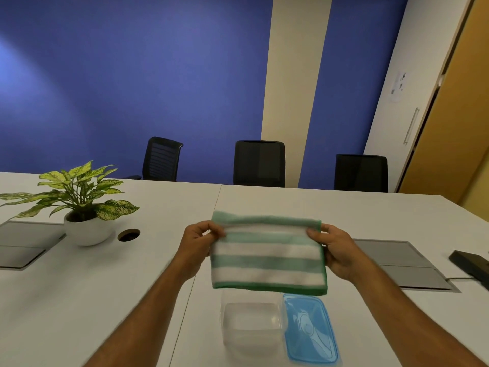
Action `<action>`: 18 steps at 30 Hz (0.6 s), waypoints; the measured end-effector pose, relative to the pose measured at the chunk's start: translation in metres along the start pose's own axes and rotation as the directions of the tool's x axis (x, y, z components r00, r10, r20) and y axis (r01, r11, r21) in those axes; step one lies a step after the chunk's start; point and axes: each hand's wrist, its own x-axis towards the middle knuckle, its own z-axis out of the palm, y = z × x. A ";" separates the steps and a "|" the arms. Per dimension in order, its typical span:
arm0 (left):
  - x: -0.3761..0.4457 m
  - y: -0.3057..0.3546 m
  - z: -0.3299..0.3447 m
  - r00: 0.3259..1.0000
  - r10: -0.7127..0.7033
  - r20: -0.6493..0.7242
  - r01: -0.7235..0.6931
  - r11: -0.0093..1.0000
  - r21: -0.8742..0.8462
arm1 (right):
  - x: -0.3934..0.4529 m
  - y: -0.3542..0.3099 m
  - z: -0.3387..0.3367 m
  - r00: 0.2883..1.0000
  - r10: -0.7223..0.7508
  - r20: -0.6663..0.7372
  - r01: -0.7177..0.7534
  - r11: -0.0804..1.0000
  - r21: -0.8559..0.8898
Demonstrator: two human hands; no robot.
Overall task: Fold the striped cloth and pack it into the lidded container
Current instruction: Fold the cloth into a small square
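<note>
1. We hold the striped cloth [268,256] up off the surface [344,207], already folded into a flat rectangle, green and white bands running left to right.
2. Left hand [197,243] pinches the cloth's upper left corner, thumb on the front; grip closed on fabric.
3. Right hand [337,251] pinches the upper right edge the same way; grip closed on fabric too.
4. Cloth hangs just above and slightly far of the clear container [251,324], which sits open on the near part of the surface. Looks empty, though blur makes it hard to be sure.
5. Blue lid [309,329] lies off, touching or just beside the container's right side.
6. Handling call: cloth looks soft, light and limp, like terry or microfibre; it sags without two-point support, so we'd keep hold of both top corners or pinch the stacked layers together.
7. Judgement: the rectangle looks wider than the container opening, so it likely needs another fold across the middle before packing.
8. Risk: layers slipping apart if we let go of one corner; the container looks light and may skid when pressed.
9. Potted plant [79,205] far left, well apart, not in the way.
</note>
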 end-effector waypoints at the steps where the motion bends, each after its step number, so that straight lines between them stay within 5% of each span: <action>1: -0.001 -0.001 0.000 1.000 -0.016 0.007 0.016 1.000 -0.002 | 0.002 0.002 0.000 0.999 -0.003 -0.051 0.005 1.000 0.027; 10: -0.007 -0.003 -0.007 0.945 -0.176 0.278 0.141 0.980 0.142 | 0.004 0.006 -0.001 0.979 -0.107 -0.172 0.114 0.993 0.032; 18: -0.011 -0.001 -0.011 0.913 -0.230 0.338 0.164 0.963 0.213 | 0.001 0.013 -0.017 0.972 -0.061 0.226 0.121 0.957 -0.264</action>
